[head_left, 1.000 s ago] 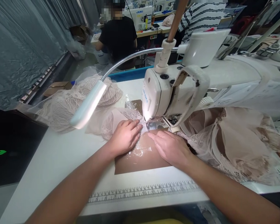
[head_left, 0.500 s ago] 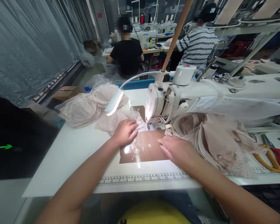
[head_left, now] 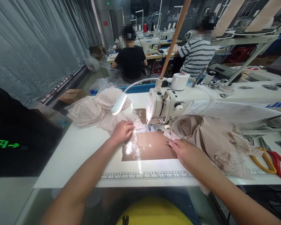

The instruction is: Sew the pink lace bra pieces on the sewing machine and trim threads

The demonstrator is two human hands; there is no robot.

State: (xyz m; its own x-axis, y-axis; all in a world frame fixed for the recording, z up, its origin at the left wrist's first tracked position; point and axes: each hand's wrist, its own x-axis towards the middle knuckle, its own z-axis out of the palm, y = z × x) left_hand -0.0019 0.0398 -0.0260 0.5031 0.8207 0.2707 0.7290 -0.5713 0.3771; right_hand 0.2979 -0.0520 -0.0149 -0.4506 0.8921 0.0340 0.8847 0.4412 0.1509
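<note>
My left hand is closed on the edge of the pale lace fabric, just left of the sewing machine's lit needle area. The lace runs from under my fingers towards the presser foot. In my right hand is a small dark tool with two pointed tips, which looks like thread snips. Its tips stand slightly apart over the brown plate; the rest is hidden by my fingers. Close beyond that hand lies a heap of beige fabric with lace trim.
Bundled lace lies at the table's back left under a lamp. Scissors with red and yellow handles rest at the right. A printed ruler runs along the front edge. Two people sit at machines beyond.
My right hand has shifted slightly right and down, and the dark pointed tips now show at its fingers. My left hand stays at the lace, drawn back a little. The view has tilted up.
</note>
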